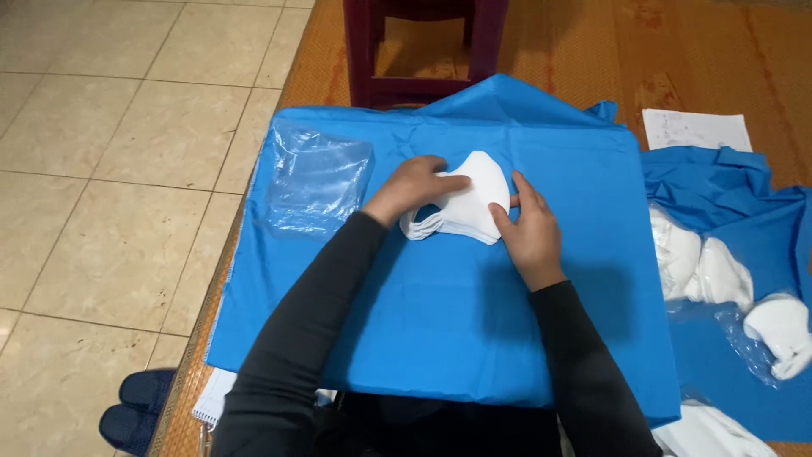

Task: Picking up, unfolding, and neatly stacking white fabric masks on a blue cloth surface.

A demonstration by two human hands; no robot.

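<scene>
Two hands squaring one stack of white masks (463,207) at the middle of a blue cloth (440,338).

The left hand (412,188) curls over the stack's left side, thumb on top; the right hand (531,230) presses flat against its right edge, fingers together. Bare cloth lies open on every side of the stack. One pile of clear plastic bags (317,176) sits near the cloth's left edge; more white masks (719,279), too bunched to count, lie off its right edge.
</scene>
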